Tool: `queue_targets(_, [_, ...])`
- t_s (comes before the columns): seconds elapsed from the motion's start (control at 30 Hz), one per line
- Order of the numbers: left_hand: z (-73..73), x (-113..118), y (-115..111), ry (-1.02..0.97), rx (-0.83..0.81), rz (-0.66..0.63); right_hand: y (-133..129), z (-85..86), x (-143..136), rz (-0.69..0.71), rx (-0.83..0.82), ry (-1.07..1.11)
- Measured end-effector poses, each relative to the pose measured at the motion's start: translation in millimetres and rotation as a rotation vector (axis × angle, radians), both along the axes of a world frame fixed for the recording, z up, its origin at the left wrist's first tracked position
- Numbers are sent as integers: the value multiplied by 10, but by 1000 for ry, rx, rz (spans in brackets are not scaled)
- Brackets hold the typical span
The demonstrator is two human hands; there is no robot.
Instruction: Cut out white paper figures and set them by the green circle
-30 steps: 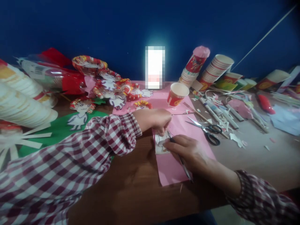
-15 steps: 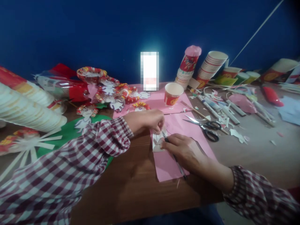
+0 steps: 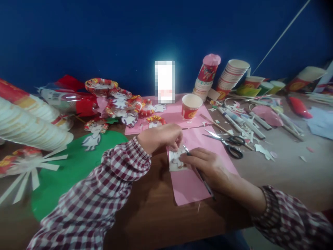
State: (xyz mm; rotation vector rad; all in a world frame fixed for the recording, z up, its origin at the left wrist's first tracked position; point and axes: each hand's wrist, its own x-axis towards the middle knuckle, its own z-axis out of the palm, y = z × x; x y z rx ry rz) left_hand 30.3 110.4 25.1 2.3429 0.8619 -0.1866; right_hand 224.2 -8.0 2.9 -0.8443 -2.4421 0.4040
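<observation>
A small off-white piece of paper [image 3: 174, 166] with a dark drawn outline lies on a pink sheet [image 3: 182, 192]. My right hand [image 3: 208, 165] is closed round a slim dark pen [image 3: 204, 180], its tip pointing up and away, apart from the paper. The right fingertips rest at the paper's right side. My left hand [image 3: 166, 136] is curled at the paper's top edge, fingertips bent down over it. Whether something is pinched in the left fingers is hidden. Scissors with black handles [image 3: 231, 146] lie spread open to the right of my right hand.
A paper cup [image 3: 191, 107] stands behind my hands. Stacked cups [image 3: 232, 78] rise at the back right, others [image 3: 33, 121] lean in at the left. Cut-out paper figures [image 3: 91, 140] lie on a green sheet [image 3: 62, 180]. Markers [image 3: 235, 119] and scraps litter the right.
The pen has tilted in my right hand, its tip now raised farther from the paper. My left forearm has shifted slightly right, uncovering more of the green sheet and a figure.
</observation>
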Motion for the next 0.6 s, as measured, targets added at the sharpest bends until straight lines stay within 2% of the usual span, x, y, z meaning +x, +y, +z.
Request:
queue_targets(0.13, [-25,4,1,-18,2,1,-34,171,-8,-82,-82,280])
queue_targets(0.23, [-36,2,-1,-35,5,-1,-44,253,-87,-179,-167,344])
queue_targets(0.3, [-35,-1,-3,-39,-11,3,-19,221,-160,-236,-265,390])
queue_targets(0.37, [-36,-7,-4,-48,-19,6,23,134,-235,-304,-409,403])
queue_targets(0.43, [-42,-14,-4,-63,-14,8,65,38,-296,-355,-486,434])
queue_targets(0.6, [-71,-28,-1,-88,-18,15,108,-74,-372,-396,-469,434])
